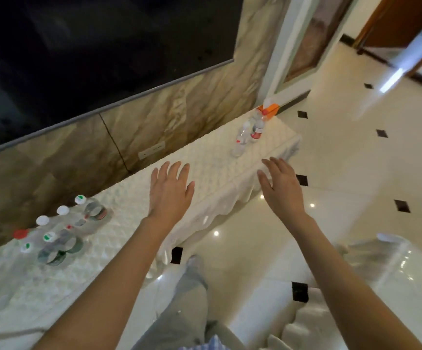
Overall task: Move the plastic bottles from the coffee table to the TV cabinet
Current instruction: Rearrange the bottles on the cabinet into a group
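Looking down from the head camera, both bare arms are seen stretched forward from the bottom of the frame. The left hand (pixel 170 190) is held at the centre, over the white quilted cloth (pixel 119 223) of the TV cabinet (pixel 220 195), fingers straight and spread, nothing gripped. The right hand (pixel 282 184) is held right of centre, over the cabinet's front edge, fingers likewise straight and slightly apart, nothing gripped. Whether either palm touches the cloth cannot be told.

A cluster of clear plastic bottles (pixel 60 231) is noted at lower left on the cabinet top, standing close together, with white, green-marked and one red cap (pixel 20 234). A second, smaller group of bottles (pixel 249 132) is recorded in the upper right of the cabinet top, well apart from the first, next to an orange box (pixel 270 109) at the far end. Both hands are placed between the two groups.

A dark television screen (pixel 91 51) fills the upper left, mounted on a marble-patterned wall (pixel 179 109). A glossy cream tiled floor (pixel 343 160) with small black diamond insets occupies the right side. A grey trouser leg (pixel 187 304) is seen at bottom centre
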Demonstrator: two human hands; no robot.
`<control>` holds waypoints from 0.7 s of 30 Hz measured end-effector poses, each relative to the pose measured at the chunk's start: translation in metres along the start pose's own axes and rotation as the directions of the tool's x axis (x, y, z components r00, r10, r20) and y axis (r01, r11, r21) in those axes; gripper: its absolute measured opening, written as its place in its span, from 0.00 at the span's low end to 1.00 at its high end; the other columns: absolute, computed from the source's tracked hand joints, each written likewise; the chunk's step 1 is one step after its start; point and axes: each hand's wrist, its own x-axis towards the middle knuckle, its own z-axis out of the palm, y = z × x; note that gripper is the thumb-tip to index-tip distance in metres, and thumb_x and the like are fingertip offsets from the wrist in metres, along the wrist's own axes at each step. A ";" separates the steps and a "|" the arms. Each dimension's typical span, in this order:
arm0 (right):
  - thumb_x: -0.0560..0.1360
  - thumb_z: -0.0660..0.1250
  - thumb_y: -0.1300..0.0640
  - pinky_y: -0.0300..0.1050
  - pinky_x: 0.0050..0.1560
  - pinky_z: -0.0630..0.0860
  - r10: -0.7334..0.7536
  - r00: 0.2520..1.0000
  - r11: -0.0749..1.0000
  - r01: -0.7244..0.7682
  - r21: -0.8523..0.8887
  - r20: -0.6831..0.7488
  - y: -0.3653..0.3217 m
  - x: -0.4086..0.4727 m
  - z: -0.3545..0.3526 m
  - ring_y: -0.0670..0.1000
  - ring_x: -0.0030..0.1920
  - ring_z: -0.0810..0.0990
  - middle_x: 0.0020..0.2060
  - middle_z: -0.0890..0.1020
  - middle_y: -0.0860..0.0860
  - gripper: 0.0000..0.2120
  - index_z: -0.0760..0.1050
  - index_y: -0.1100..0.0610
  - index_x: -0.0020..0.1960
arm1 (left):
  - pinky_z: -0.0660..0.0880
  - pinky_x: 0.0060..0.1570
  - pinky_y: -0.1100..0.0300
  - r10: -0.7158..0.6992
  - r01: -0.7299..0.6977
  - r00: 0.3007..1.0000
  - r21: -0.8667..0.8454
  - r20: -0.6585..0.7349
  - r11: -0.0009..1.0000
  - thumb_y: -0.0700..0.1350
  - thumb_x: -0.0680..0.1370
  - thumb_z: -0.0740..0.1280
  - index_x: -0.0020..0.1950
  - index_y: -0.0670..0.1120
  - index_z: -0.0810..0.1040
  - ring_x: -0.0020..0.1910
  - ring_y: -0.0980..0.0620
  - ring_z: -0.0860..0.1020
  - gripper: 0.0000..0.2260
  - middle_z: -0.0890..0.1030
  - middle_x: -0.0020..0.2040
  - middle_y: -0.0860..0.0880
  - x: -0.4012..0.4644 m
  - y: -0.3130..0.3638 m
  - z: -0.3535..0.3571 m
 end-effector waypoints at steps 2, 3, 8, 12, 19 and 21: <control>0.80 0.57 0.49 0.54 0.71 0.62 0.015 1.000 1.000 -0.015 -0.016 -0.021 0.012 0.025 -0.011 0.56 0.72 0.64 0.68 0.71 0.55 0.20 0.70 0.57 0.69 | 0.57 0.69 0.46 0.040 -0.040 0.999 0.003 -0.020 0.999 0.53 0.81 0.56 0.72 0.46 0.65 0.71 0.43 0.62 0.22 0.68 0.71 0.45 0.030 0.010 -0.002; 0.80 0.57 0.48 0.53 0.71 0.61 0.021 0.999 0.999 -0.022 -0.026 -0.029 0.017 0.039 -0.016 0.56 0.72 0.63 0.69 0.71 0.55 0.21 0.69 0.57 0.69 | 0.59 0.69 0.45 0.055 -0.054 0.998 0.004 -0.025 0.999 0.54 0.80 0.56 0.72 0.45 0.65 0.71 0.43 0.62 0.22 0.68 0.71 0.44 0.046 0.014 -0.003; 0.80 0.58 0.49 0.52 0.71 0.60 0.034 0.997 0.998 -0.038 -0.053 -0.076 0.044 0.113 -0.033 0.55 0.72 0.63 0.69 0.71 0.54 0.20 0.70 0.57 0.69 | 0.59 0.68 0.45 0.092 -0.093 0.993 -0.019 -0.077 0.995 0.54 0.80 0.57 0.71 0.46 0.66 0.70 0.43 0.64 0.22 0.69 0.70 0.44 0.134 0.039 -0.006; 0.80 0.58 0.49 0.50 0.70 0.60 0.049 0.995 0.995 -0.057 -0.083 -0.091 0.068 0.170 -0.037 0.55 0.71 0.64 0.68 0.72 0.55 0.20 0.70 0.57 0.69 | 0.57 0.70 0.46 0.120 -0.123 0.989 -0.030 -0.081 0.992 0.55 0.80 0.55 0.72 0.46 0.65 0.71 0.44 0.62 0.22 0.67 0.72 0.45 0.199 0.059 -0.004; 0.80 0.59 0.50 0.53 0.69 0.65 0.032 0.997 0.997 -0.037 -0.061 -0.071 0.116 0.256 -0.034 0.56 0.69 0.66 0.67 0.73 0.55 0.20 0.70 0.57 0.68 | 0.57 0.69 0.46 0.124 -0.126 0.991 -0.046 -0.043 0.991 0.54 0.80 0.57 0.72 0.46 0.65 0.71 0.44 0.62 0.23 0.66 0.72 0.44 0.285 0.088 0.018; 0.80 0.59 0.51 0.53 0.68 0.65 0.014 0.998 0.999 -0.017 -0.051 -0.064 0.133 0.282 -0.031 0.56 0.69 0.67 0.67 0.73 0.56 0.19 0.70 0.58 0.68 | 0.58 0.68 0.46 0.106 -0.107 0.994 -0.050 -0.033 0.993 0.54 0.80 0.57 0.72 0.45 0.65 0.71 0.43 0.63 0.22 0.67 0.71 0.44 0.307 0.098 0.030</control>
